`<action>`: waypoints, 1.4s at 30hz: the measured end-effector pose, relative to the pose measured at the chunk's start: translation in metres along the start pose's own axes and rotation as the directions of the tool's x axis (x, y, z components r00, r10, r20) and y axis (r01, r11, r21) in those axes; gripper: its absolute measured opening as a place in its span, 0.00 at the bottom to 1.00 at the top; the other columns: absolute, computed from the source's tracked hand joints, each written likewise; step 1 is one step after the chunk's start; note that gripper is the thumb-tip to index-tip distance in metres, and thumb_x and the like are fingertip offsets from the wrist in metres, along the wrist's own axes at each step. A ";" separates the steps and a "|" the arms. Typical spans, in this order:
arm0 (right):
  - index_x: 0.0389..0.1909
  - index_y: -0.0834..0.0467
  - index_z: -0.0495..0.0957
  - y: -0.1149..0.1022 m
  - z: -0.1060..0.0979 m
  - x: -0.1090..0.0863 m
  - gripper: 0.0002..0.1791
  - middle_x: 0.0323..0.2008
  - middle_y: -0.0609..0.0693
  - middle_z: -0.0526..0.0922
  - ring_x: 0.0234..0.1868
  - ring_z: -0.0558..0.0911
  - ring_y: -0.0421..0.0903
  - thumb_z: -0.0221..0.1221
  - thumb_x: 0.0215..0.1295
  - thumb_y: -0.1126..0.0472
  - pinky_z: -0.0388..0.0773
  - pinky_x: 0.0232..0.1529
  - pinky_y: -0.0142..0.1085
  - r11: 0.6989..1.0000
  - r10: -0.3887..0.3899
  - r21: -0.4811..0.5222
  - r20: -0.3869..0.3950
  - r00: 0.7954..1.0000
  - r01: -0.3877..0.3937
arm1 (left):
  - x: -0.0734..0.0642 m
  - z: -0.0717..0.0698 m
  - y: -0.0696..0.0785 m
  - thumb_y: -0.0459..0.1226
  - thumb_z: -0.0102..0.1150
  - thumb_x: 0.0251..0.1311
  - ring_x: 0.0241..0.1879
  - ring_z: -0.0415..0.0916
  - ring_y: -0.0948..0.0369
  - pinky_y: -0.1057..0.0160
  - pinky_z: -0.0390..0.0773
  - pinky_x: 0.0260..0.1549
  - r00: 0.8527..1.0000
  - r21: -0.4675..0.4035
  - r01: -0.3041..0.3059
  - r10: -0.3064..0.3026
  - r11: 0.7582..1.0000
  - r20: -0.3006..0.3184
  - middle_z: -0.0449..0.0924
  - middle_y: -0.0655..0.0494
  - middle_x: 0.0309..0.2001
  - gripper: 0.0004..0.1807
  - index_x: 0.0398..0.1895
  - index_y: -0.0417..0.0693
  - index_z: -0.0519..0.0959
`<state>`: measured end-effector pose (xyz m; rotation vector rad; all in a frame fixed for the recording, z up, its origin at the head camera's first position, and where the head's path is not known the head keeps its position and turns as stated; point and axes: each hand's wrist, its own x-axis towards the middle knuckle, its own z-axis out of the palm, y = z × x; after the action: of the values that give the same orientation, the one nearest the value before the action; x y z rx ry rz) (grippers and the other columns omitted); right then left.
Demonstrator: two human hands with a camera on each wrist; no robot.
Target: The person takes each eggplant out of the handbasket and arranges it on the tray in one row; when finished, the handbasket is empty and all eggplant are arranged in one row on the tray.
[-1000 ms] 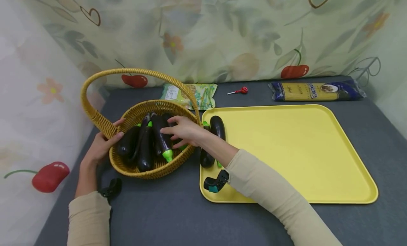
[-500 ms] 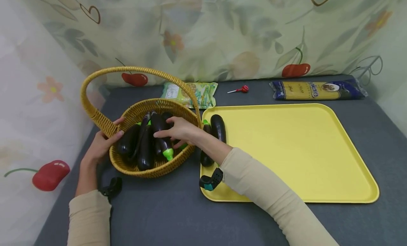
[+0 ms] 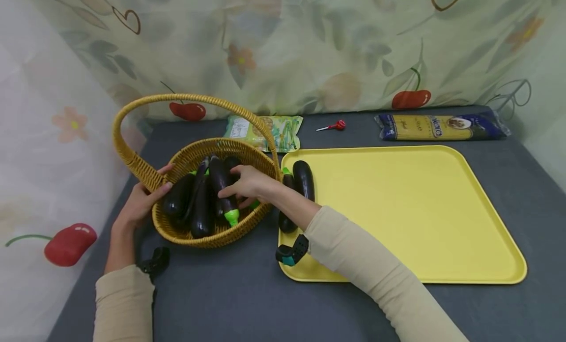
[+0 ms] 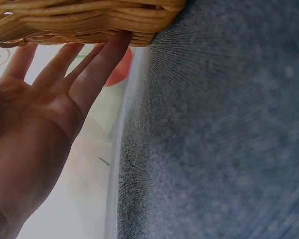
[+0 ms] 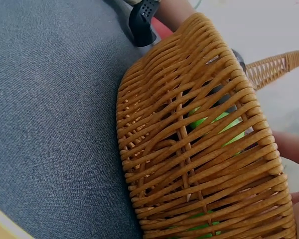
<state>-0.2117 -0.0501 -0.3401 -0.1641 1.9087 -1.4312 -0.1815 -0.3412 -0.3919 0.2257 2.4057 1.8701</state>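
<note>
My left hand (image 3: 139,204) grips the left rim of a wicker basket (image 3: 212,241), with the thumb over the rim. In the left wrist view, the fingers (image 4: 97,74) lie against the outside of the weave. Several dark purple eggplants with bright green caps lie in the basket. Reaching over its right rim, my right hand (image 3: 254,182) has curled fingers around an eggplant (image 3: 221,175) at the right of the pile; some fingertips are hidden among the eggplants. Two more eggplants, one at the front (image 3: 287,221) and one behind (image 3: 302,177), lie on the tray's left edge.
A large yellow tray (image 3: 407,209) lies right of the basket on the grey cloth-covered table (image 3: 230,298). Behind stand a green packet (image 3: 283,130), a red lollipop (image 3: 339,125) and a blue-and-yellow pasta packet (image 3: 442,127). The basket's tall handle (image 3: 190,97) arches over it.
My right hand has shifted slightly left and its fingers have drawn in among the eggplants. The eggplant beneath it has tilted a little. My left hand stays on the rim.
</note>
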 end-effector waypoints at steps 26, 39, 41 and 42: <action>0.75 0.51 0.45 0.008 -0.021 -0.052 0.39 0.62 0.61 0.66 0.56 0.74 0.55 0.53 0.69 0.69 0.76 0.47 0.50 0.906 -0.328 0.371 0.319 0.889 0.201 | 0.000 -0.001 -0.002 0.38 0.52 0.69 0.54 0.66 0.70 0.75 0.67 0.47 1.000 0.024 -0.023 0.023 0.999 -0.005 0.65 0.55 0.63 0.28 0.71 0.52 0.63; 0.76 0.53 0.39 0.042 -0.050 -0.085 0.51 0.67 0.62 0.61 0.58 0.72 0.58 0.64 0.62 0.62 0.75 0.47 0.53 0.892 -0.375 0.394 0.371 0.850 0.222 | -0.001 0.000 0.001 0.38 0.52 0.69 0.55 0.66 0.70 0.75 0.66 0.48 1.000 0.050 -0.018 0.019 0.999 -0.013 0.64 0.49 0.65 0.28 0.72 0.52 0.62; 0.76 0.53 0.39 0.048 -0.056 -0.089 0.57 0.66 0.63 0.62 0.56 0.74 0.57 0.69 0.56 0.55 0.76 0.46 0.51 0.898 -0.374 0.374 0.366 0.852 0.233 | -0.001 0.000 0.001 0.38 0.52 0.69 0.55 0.66 0.70 0.75 0.66 0.48 1.000 0.046 -0.016 0.017 0.999 -0.013 0.64 0.49 0.64 0.28 0.72 0.52 0.62; 0.76 0.54 0.38 0.051 -0.060 -0.091 0.60 0.66 0.63 0.62 0.55 0.75 0.57 0.71 0.53 0.52 0.76 0.45 0.50 0.899 -0.374 0.367 0.364 0.853 0.238 | -0.001 0.000 0.000 0.38 0.52 0.69 0.55 0.66 0.70 0.75 0.66 0.48 1.000 0.043 -0.015 0.016 0.999 -0.013 0.64 0.49 0.64 0.28 0.72 0.52 0.62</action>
<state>-0.1663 0.0614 -0.3350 -0.6104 1.3181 -1.7211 -0.1803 -0.3415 -0.3915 0.2369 2.4613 1.8337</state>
